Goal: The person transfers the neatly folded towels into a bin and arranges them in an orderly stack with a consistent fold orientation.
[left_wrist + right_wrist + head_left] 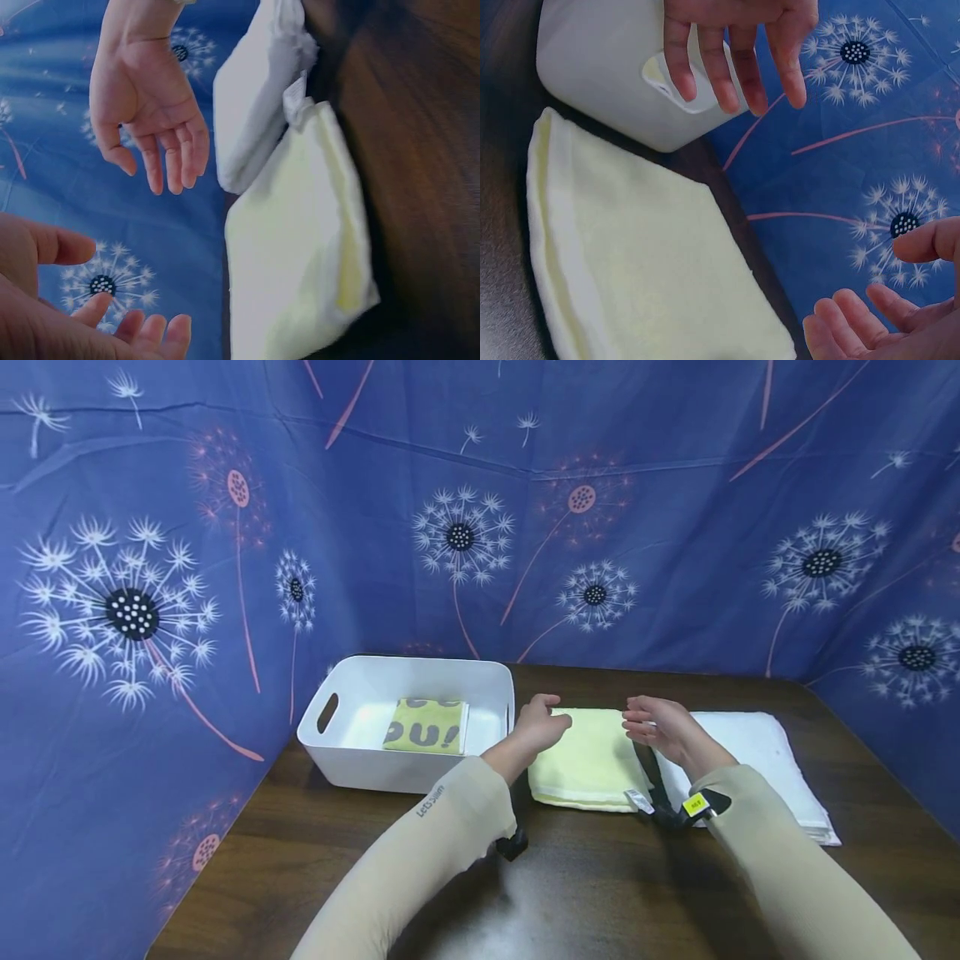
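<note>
A folded pale yellow towel lies on the table, a small white tag at its near right corner. Over its left edge hovers my left hand, fingers loosely bent and nothing in them. My right hand is held above the gap between the yellow towel and a folded white towel stack, its palm turned inward and holding nothing. Both wrist views show the palms facing each other, with the yellow towel below them.
Left of the towels stands a white plastic bin with cut-out handles. Inside it lies a folded green cloth with grey lettering. A blue dandelion-print curtain hangs behind the brown wooden table.
</note>
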Demonstrator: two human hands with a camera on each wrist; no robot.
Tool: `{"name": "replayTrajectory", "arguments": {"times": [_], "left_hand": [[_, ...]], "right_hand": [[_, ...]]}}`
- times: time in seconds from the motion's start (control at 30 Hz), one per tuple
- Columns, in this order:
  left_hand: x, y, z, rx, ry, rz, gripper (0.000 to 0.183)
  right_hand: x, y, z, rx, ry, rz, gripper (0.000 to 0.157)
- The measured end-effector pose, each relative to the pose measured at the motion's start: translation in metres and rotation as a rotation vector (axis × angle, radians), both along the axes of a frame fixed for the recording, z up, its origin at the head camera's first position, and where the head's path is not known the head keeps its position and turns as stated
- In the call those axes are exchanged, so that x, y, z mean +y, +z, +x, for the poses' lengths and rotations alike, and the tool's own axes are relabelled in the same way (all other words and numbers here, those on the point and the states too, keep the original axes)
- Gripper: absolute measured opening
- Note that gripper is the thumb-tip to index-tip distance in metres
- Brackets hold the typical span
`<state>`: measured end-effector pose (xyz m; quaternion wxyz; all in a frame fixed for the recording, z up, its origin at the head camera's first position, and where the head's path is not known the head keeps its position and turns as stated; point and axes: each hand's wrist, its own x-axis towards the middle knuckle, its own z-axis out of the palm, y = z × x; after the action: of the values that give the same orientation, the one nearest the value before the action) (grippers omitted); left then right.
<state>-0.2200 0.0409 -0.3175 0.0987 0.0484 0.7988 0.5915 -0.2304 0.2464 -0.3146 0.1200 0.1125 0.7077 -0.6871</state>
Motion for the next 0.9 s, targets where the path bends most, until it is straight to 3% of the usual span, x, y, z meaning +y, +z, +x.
{"name": "replayTrajectory", "arguments": {"times": [0.27,0.57,0.9], "left_hand": [[0.0,-0.017,0.006,0.019,0.02,-0.041,0.051],[0.0,-0.032,0.011,-0.014,0.079,-0.06,0.054],[0.002,-0.05,0.013,0.022,0.127,-0.095,0.055]], "right_hand": [[0.003,-0.01,0.003,-0.024,-0.014,0.018,0.049],[0.007,-0.027,0.004,-0.048,0.042,0.115,0.059],[0.01,-0.041,0.004,-0.082,0.05,0.172,0.064]]}}
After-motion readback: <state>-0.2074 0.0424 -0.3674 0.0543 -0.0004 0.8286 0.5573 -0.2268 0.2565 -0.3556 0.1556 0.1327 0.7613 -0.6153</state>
